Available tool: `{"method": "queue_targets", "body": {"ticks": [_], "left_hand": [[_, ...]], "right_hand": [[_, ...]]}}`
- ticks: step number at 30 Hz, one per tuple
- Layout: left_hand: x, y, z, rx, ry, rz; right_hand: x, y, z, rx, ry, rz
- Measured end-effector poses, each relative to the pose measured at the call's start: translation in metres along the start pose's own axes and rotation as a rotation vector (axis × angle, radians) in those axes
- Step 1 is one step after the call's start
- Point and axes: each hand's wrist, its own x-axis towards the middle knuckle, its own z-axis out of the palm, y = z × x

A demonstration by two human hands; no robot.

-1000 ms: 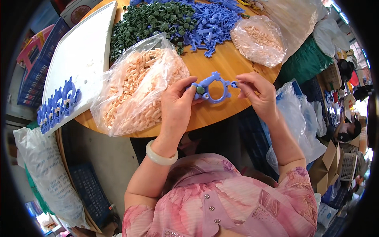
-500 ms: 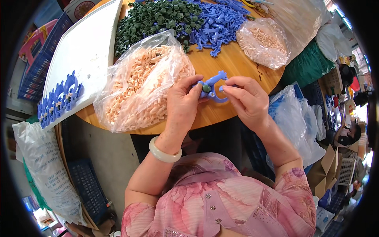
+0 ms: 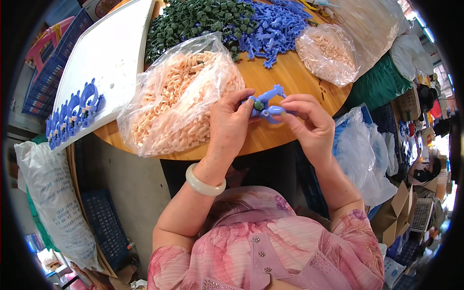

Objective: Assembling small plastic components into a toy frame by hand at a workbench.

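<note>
A blue plastic toy figure (image 3: 267, 99) with a dark green piece on it is gripped between the thumb and fingers of my left hand (image 3: 231, 118). My right hand (image 3: 309, 121) pinches a small blue oval part (image 3: 276, 110) against the figure's side. One blue limb of the figure points up and away, ending in a finger-like tip. Left of my left hand, a clear plastic bag (image 3: 183, 96) full of small peach-coloured pieces lies on the round wooden table (image 3: 270, 79).
Dark green parts (image 3: 193, 21) and blue parts (image 3: 278, 31) are heaped at the far side. A second bag of peach pieces (image 3: 328, 53) lies at the right. Several blue figures (image 3: 72, 118) stand along a white foam board (image 3: 104, 67) on the left.
My right hand has turned and brought the small blue part onto the figure, where before it was held slightly apart. The view has shifted a little.
</note>
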Motion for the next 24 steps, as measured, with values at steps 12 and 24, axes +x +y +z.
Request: {"method": "queue_targets", "body": {"ticks": [12,24], "left_hand": [[0.001,0.0,0.001,-0.002,0.003,0.014],[0.001,-0.002,0.0,-0.005,0.003,0.011]], "right_hand": [[-0.003,0.0,0.008,-0.223,0.0,-0.073],[-0.004,-0.006,0.002,-0.541,-0.058,-0.064]]}}
